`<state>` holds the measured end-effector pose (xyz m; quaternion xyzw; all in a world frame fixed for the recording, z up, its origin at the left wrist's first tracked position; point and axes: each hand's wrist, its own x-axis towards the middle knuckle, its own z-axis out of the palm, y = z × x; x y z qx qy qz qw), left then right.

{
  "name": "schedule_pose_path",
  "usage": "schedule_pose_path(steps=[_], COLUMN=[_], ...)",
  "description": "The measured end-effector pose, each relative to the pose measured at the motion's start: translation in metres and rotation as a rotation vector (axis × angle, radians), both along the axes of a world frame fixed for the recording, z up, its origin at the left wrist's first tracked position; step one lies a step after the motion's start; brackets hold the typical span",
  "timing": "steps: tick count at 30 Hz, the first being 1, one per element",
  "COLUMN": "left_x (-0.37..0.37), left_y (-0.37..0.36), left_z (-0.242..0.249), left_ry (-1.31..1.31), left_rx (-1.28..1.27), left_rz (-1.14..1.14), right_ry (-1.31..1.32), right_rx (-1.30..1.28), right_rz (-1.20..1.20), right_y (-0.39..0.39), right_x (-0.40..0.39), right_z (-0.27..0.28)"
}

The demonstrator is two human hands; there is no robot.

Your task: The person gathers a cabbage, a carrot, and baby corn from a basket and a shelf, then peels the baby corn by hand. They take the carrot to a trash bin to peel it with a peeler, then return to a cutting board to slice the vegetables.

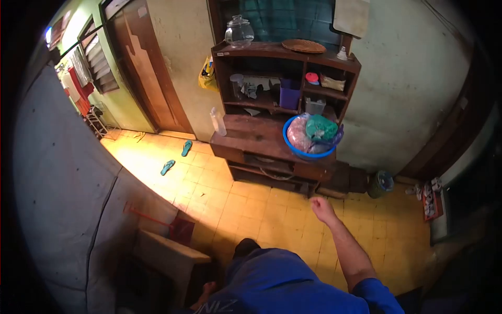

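Note:
My right hand (pixel 323 209) is stretched forward over the yellow tiled floor, fingers curled closed, with nothing visible in it. It is nearest the lower front of a dark wooden cabinet (pixel 251 128) but apart from it. On the cabinet's counter stands a blue basin (pixel 309 155) holding a green plastic bag (pixel 321 127) and a clear bag with pinkish contents (pixel 299 134). My left hand (pixel 209 288) shows only in part, low beside my blue shirt, in shadow; its fingers cannot be made out.
A glass jar (pixel 239 33) and a woven tray (pixel 304 46) sit on the cabinet top. A bin (pixel 381 183) and a red shoe rack (pixel 432 202) stand at right. Turquoise slippers (pixel 168 167) lie on the floor; a red dustpan (pixel 182 231) is near the grey partition (pixel 68 172).

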<state>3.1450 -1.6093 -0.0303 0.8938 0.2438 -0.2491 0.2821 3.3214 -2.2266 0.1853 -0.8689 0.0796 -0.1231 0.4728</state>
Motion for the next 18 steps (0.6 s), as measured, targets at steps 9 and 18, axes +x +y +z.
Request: schedule_pose_path(steps=[9,18], left_x=[0.297,0.64], left_y=[-0.031,-0.18], left_z=[-0.051,0.195], left_ry=[-0.257,0.07], left_rx=[0.316,-0.689], left_rz=[-1.207,-0.178], right_ry=[-0.143,-0.379], right_rx=[0.071,-0.329], right_rz=[-0.122,-0.238], right_y=[0.015,-0.045], right_x=[0.274,0.496], right_z=[0.09,0.151])
